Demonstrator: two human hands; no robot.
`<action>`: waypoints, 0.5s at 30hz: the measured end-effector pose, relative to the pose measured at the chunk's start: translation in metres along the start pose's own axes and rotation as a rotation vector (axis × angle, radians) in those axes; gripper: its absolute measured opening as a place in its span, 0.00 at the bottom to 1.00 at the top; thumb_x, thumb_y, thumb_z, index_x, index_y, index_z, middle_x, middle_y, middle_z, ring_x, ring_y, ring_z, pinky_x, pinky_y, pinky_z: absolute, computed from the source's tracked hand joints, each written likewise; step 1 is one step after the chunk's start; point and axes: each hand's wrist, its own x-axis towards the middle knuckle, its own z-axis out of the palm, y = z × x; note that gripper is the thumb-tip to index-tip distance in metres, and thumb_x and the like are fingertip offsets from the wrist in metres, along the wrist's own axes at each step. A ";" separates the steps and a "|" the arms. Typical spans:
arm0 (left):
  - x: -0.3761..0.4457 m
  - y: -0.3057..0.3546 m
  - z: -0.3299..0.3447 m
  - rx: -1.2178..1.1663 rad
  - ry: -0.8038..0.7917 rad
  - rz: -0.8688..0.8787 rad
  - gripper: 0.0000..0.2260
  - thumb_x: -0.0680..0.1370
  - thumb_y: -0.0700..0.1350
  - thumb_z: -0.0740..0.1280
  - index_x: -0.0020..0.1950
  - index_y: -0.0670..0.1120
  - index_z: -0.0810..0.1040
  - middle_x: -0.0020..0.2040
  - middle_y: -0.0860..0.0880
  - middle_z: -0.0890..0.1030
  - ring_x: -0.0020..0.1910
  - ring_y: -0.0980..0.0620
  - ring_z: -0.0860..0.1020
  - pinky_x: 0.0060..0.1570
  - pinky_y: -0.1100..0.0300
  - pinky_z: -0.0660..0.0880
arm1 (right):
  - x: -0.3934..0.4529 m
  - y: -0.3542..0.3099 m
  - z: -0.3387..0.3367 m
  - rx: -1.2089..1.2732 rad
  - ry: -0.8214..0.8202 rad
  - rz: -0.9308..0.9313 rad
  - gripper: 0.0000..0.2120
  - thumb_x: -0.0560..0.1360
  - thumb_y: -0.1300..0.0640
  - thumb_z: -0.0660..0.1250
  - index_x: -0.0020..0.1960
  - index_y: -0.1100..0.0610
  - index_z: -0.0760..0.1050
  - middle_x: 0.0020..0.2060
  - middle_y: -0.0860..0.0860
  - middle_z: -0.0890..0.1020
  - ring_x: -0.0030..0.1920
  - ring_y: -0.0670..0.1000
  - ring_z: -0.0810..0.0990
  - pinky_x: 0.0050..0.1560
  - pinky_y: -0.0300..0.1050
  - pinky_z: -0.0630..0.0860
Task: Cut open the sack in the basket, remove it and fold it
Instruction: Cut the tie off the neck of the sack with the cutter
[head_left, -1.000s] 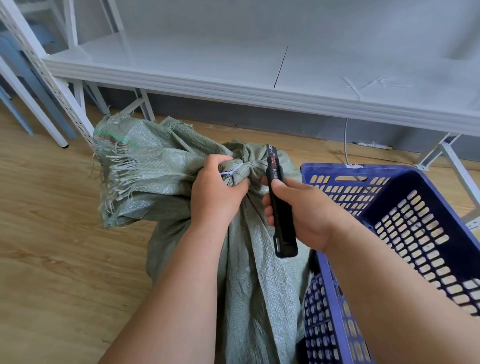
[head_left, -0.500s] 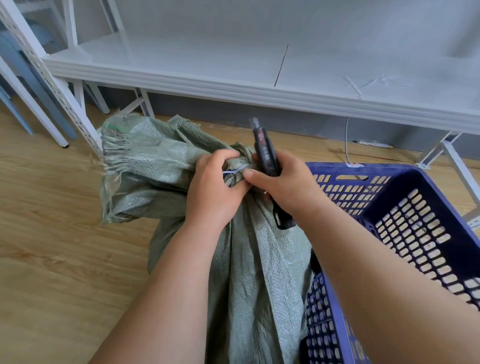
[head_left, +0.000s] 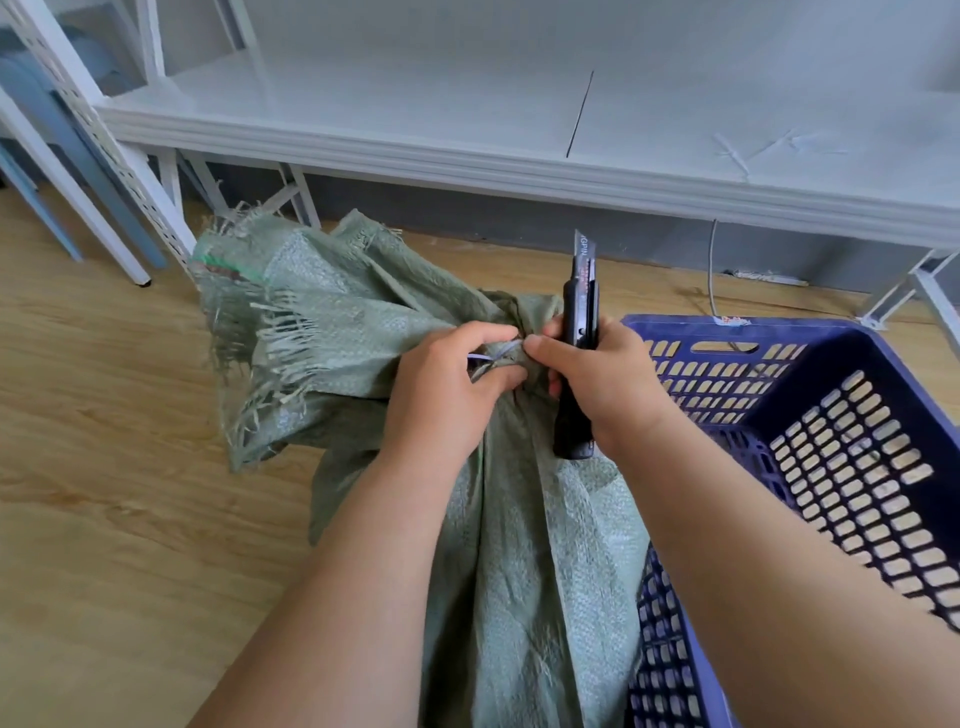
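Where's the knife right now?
In the head view the knife is near the centre, upright in the right hand, blade tip up. It sits just right of the sack's tied neck, which the left hand grips, with the basket further right.

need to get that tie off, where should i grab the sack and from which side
Grip the sack at its cinched neck just below the tie, coming from the left as the left hand does; the cloth bunches narrow there, and the right hand holds the knife.

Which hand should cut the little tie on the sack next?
Probably the right hand: it already holds the knife, blade up, beside the tie. The left hand pinches the sack neck.
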 end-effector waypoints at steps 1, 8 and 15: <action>0.002 0.000 -0.004 -0.048 -0.062 -0.014 0.14 0.71 0.53 0.74 0.57 0.61 0.80 0.54 0.59 0.80 0.48 0.59 0.76 0.48 0.65 0.71 | 0.000 0.002 -0.001 0.012 -0.001 -0.005 0.11 0.72 0.67 0.72 0.39 0.56 0.72 0.28 0.51 0.73 0.24 0.47 0.70 0.27 0.39 0.71; 0.005 0.010 -0.006 -0.376 -0.007 -0.258 0.04 0.75 0.44 0.70 0.46 0.53 0.79 0.41 0.56 0.81 0.41 0.58 0.79 0.40 0.65 0.72 | -0.006 0.009 -0.005 0.061 -0.075 0.046 0.08 0.72 0.64 0.73 0.43 0.56 0.74 0.33 0.50 0.76 0.30 0.47 0.74 0.34 0.40 0.75; 0.002 0.014 0.007 -0.328 0.165 -0.237 0.10 0.75 0.39 0.68 0.41 0.55 0.77 0.39 0.57 0.81 0.40 0.57 0.80 0.38 0.64 0.72 | -0.007 0.004 0.000 -0.276 -0.064 0.034 0.12 0.71 0.55 0.75 0.52 0.57 0.78 0.39 0.53 0.80 0.33 0.49 0.78 0.32 0.39 0.77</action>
